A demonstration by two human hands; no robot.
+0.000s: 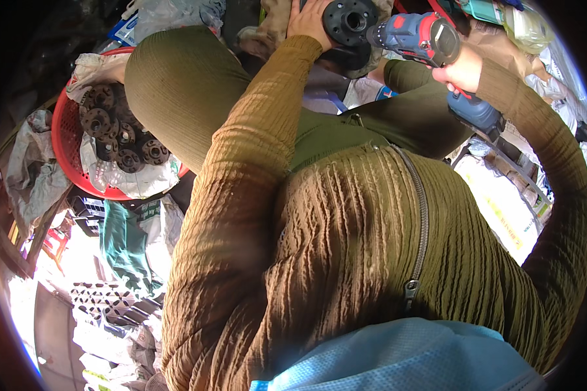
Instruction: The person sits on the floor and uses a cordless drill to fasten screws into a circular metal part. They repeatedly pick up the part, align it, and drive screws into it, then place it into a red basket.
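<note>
At the top of the head view, my left hand (308,23) grips the left side of a black round flanged metal part (333,23) with bolt holes and a raised hollow centre. Part of that hand is cut off by the upper edge. My right hand (462,70) is closed round the handle of a blue and red cordless drill (407,38), a finger by its red trigger. The drill's chuck points left and reaches the flanged part's right side; whether a bit touches it I cannot tell. Another dark rounded piece (352,57) sits just below the part.
A red plastic basket (64,153), lined with white sacking, holds several similar dark flanged parts (114,130) beside my left knee. Clear plastic bags (182,16) lie beyond that knee. Green cloth (125,244) and a white perforated piece (101,298) lie at the lower left.
</note>
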